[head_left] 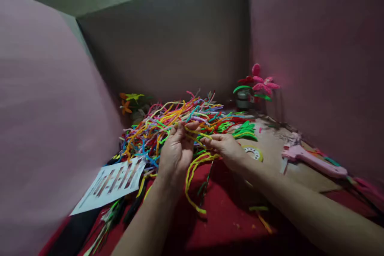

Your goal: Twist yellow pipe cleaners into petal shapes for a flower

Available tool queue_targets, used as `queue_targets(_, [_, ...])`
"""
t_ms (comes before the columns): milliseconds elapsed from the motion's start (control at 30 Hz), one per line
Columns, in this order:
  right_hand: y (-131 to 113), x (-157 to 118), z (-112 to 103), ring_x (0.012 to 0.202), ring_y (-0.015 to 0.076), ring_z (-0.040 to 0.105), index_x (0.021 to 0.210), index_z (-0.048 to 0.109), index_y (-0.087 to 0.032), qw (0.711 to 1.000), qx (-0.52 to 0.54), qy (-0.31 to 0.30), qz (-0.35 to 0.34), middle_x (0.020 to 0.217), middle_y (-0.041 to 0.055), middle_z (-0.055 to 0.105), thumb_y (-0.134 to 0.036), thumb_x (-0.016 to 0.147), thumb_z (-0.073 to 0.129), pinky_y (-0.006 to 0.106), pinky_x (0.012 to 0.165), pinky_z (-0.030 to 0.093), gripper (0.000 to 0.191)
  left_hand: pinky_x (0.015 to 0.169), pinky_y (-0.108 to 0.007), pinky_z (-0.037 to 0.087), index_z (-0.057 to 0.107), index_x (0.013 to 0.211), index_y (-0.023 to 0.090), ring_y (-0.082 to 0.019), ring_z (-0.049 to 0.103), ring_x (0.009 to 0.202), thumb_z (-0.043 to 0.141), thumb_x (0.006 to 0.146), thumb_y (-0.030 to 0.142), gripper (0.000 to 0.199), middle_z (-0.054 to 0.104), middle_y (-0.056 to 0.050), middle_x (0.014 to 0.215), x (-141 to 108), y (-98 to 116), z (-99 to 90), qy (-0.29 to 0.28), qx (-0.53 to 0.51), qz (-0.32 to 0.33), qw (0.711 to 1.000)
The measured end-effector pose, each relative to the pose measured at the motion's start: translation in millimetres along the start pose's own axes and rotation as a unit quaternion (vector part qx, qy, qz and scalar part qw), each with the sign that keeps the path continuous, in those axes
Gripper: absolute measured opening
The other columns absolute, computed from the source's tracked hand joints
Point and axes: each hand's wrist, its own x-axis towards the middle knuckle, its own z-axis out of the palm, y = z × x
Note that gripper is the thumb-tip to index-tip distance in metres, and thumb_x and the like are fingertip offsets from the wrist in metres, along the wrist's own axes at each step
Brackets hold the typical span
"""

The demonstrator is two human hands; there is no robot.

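A yellow pipe cleaner point(196, 132) stretches between my two hands, just in front of a big heap of pipe cleaners point(180, 114) in many colours. My left hand point(177, 150) pinches one end between thumb and fingers, palm partly turned up. The fingertips of my right hand point(227, 149) close on the same yellow strand farther right. Several more yellow pipe cleaners point(189, 180) hang in a curve below the hands over the red cloth point(225, 212). Whether these join the held strand is hidden by my fingers.
To the right lie a pink glue gun point(318, 163), a roll of tape point(260, 157) and green pipe-cleaner pieces point(244, 132). A pink pipe-cleaner flower point(264, 85) stands at the back right, orange flowers point(126, 107) at the back left. A printed sheet point(90, 202) lies left, near the wall.
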Motion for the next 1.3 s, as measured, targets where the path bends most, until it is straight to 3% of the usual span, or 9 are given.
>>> queue_targets(200, [8.6,-3.1,1.8,0.038,0.0064,0.04,0.057,0.058,-0.012,0.995,-0.048,-0.017,0.086,0.046,-0.0008,0.055,-0.029,0.063,0.061,0.02,0.039,0.026,0.019,0.042,-0.017,0.034,0.052,0.071,0.015,-0.005,0.041,0.042,0.046,0.084,0.014,0.014,0.045,0.004,0.053,17.0,8.6,-6.6,-0.026,0.001,0.028,0.999])
queue_targets(400, [6.4,-7.6,-3.1,0.044,0.0083,0.05,0.069,0.063,-0.008,0.984,0.026,-0.121,0.125,0.059,0.0054,0.063,-0.028,0.062,0.068,0.02,0.041,0.038,0.022,0.04,-0.015,0.03,0.052,0.071,0.014,-0.003,0.036,0.04,0.054,0.08,0.016,0.01,0.044,0.004,0.054,19.2,12.9,-8.9,-0.028,0.036,0.044,0.998])
queue_targets(567, [-4.4,-6.7,-3.2,0.059,0.0137,0.06,0.087,0.063,-0.011,0.966,0.133,-0.178,0.135,0.078,0.0081,0.065,-0.038,0.072,0.062,0.025,0.048,0.048,0.031,0.04,-0.014,0.031,0.054,0.073,0.013,-0.004,0.037,0.04,0.052,0.081,0.014,0.008,0.046,0.004,0.054,15.2,13.9,-1.9,-0.026,0.063,0.001,0.998])
queue_targets(833, [7.8,-9.9,-2.0,0.045,0.0088,0.055,0.079,0.062,-0.007,0.97,0.122,-0.174,0.115,0.067,0.007,0.064,-0.029,0.075,0.061,0.019,0.039,0.044,0.023,0.048,-0.018,0.04,0.057,0.076,0.011,-0.006,0.049,0.048,0.043,0.085,0.011,0.016,0.053,0.0,0.06,18.0,9.3,-1.5,0.007,0.048,0.009,0.999])
queue_targets(1000, [9.4,-13.0,-1.6,0.038,0.0052,0.048,0.079,0.063,-0.008,0.965,0.125,-0.164,0.159,0.058,0.0003,0.057,-0.027,0.075,0.06,0.016,0.031,0.036,0.02,0.046,-0.016,0.037,0.058,0.074,0.012,-0.004,0.044,0.045,0.052,0.081,0.012,0.009,0.05,0.002,0.057,20.9,9.4,-1.3,-0.036,0.025,0.039,0.998])
queue_targets(1133, [2.8,-12.2,0.9,0.037,0.0044,0.046,0.072,0.063,-0.008,0.97,0.138,-0.137,0.148,0.053,-0.0013,0.053,-0.025,0.075,0.06,0.015,0.031,0.035,0.018,0.059,-0.02,0.045,0.061,0.083,0.014,-0.007,0.055,0.059,0.053,0.081,0.02,0.01,0.059,-0.001,0.067,22.6,13.6,-5.2,-0.068,0.015,0.056,0.996])
queue_targets(1233, [-7.3,-9.1,0.2,0.039,0.0036,0.046,0.076,0.063,-0.008,0.97,0.164,-0.122,0.133,0.054,-0.0017,0.051,-0.025,0.074,0.061,0.013,0.032,0.034,0.017,0.069,-0.025,0.048,0.061,0.091,0.015,-0.014,0.061,0.079,0.056,0.079,0.032,0.021,0.064,-0.006,0.083,21.6,14.7,-14.4,-0.087,0.039,0.005,0.995])
queue_targets(1300, [-13.1,-5.7,-1.0,0.04,0.0035,0.046,0.078,0.063,-0.008,0.967,0.177,-0.125,0.131,0.056,-0.0015,0.052,-0.025,0.073,0.062,0.013,0.032,0.034,0.017,0.067,-0.026,0.049,0.061,0.092,0.014,-0.016,0.061,0.079,0.063,0.073,0.033,0.027,0.064,-0.007,0.083,18.2,10.8,-20.0,-0.107,0.093,-0.063,0.988])
